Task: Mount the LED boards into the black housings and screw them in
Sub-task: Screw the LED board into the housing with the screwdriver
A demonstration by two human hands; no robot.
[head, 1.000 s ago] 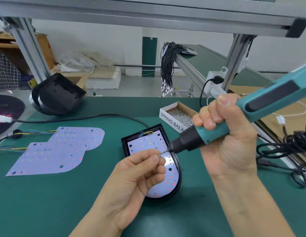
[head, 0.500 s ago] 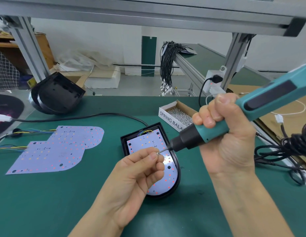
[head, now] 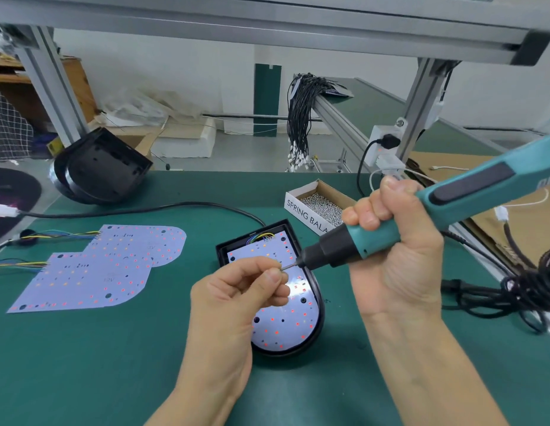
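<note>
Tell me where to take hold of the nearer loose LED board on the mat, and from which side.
Take the nearer loose LED board by its bare near-right rounded edge, coming in from the right, the side the left hand is on. It lies flat on the green mat, so slide fingertips under that rim and pinch. Avoid the far-left corner, where the coloured wires join, and the far edge, overlapped with the second board.

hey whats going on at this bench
A person is fitting LED boards into black housings. The right hand grips a teal electric screwdriver, while the left hand pinches something small at its bit tip, above a board seated in a housing. Two loose boards lie to the left.
</note>
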